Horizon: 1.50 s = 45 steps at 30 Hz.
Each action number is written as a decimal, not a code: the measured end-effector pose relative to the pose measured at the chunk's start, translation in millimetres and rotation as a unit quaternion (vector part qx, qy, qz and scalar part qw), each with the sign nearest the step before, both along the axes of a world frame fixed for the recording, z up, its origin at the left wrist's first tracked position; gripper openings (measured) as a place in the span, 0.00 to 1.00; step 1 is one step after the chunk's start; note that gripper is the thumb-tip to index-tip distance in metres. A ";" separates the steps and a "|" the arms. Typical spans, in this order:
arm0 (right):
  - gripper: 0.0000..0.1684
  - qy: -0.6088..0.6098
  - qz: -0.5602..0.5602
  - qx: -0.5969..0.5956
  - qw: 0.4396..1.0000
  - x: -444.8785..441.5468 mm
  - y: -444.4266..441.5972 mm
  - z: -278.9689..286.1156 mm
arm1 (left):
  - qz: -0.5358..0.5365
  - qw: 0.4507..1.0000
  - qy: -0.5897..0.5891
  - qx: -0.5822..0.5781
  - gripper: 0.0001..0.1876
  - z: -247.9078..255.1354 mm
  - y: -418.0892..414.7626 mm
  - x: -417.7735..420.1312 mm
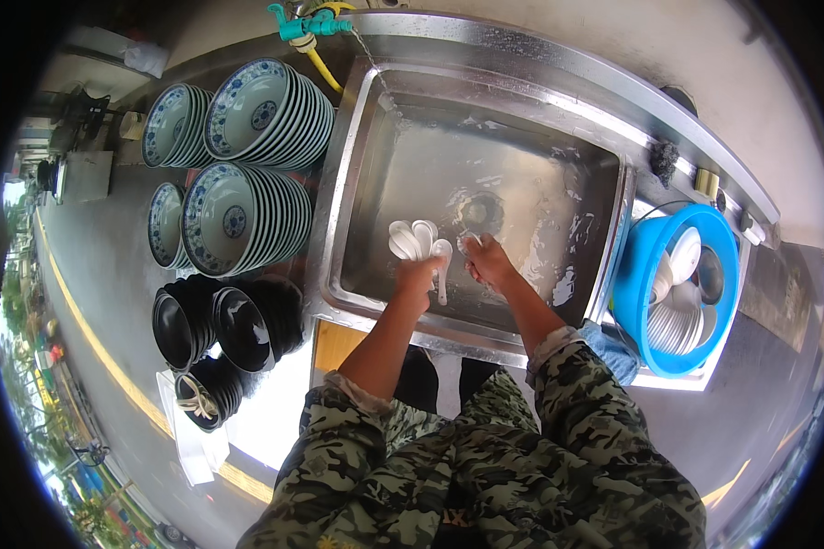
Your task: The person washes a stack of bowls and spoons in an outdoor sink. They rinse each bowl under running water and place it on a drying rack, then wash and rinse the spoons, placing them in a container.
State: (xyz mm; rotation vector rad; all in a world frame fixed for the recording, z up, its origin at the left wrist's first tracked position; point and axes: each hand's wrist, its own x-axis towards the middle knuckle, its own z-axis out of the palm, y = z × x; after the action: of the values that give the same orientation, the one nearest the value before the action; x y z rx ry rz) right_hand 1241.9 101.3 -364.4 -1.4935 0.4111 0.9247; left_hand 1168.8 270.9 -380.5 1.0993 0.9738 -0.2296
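Over the front part of a stainless steel sink basin (398,171), my left hand (417,274) grips a bunch of white soup spoons (412,239), their bowls pointing away from me. One more white spoon (442,271) lies against that hand with its handle towards me. Close by on the right, my right hand (487,262) is closed around something pale or clear, perhaps a spoon; the fingers hide most of it. Water runs in a thin stream from a teal plastic tap (312,26) into the basin's far left corner. Shallow water covers the basin floor around the drain (481,211).
Left of the sink stand stacks of blue-patterned bowls (237,219), black bowls (244,336) and a smaller black stack holding pale spoons (199,401). At right, a blue plastic tub (628,274) holds white dishes. A dark scouring pad (664,163) sits on the rim; a blue cloth (611,350) hangs nearby.
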 end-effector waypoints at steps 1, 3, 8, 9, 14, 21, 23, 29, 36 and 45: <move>0.14 0.008 -0.031 0.038 0.999 -3.3 -2.5 -13.4 | -0.008 0.999 0.021 0.023 0.16 3.2 -2.5 2.6; 0.13 0.021 -0.074 0.064 0.995 -7.3 -2.2 -29.7 | -0.022 0.995 0.064 0.071 0.16 7.3 -5.9 6.0; 0.12 0.064 -0.092 0.022 0.993 -8.3 7.8 -9.3 | -0.027 0.991 0.090 0.099 0.17 8.4 -2.7 3.5; 0.13 0.072 -0.072 0.008 0.995 -8.7 7.7 -5.6 | -0.027 0.990 0.097 0.097 0.17 8.4 -2.8 3.7; 0.15 0.038 -0.060 0.086 0.994 -24.0 20.3 2.1 | -0.030 0.997 0.062 0.041 0.16 1.7 0.4 2.0; 0.09 -0.033 -0.034 -0.058 0.997 -13.4 24.2 4.7 | -0.044 0.996 0.015 -0.079 0.12 3.0 -1.1 -1.2; 0.12 -0.047 -0.136 -0.031 0.989 -9.7 2.0 -35.7 | -0.087 0.993 0.037 -0.075 0.11 7.8 -6.9 4.8; 0.16 0.056 -0.156 0.096 0.981 -1.1 -33.3 -42.8 | -0.083 0.990 0.043 -0.102 0.07 2.1 -2.7 3.4; 0.21 0.083 -0.154 0.121 0.977 2.3 -2.9 -16.5 | -0.113 0.984 0.032 -0.135 0.12 12.4 -1.8 6.0; 0.12 0.083 -0.097 0.220 0.967 2.8 -7.6 -14.1 | -0.079 0.986 0.010 -0.144 0.10 3.9 -5.9 5.8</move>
State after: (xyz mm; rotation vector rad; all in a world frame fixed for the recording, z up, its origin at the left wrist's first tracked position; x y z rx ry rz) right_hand 1244.7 93.8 -378.4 -0.9581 0.4325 0.9167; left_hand 1174.6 265.0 -376.6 0.9097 0.8419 -0.4961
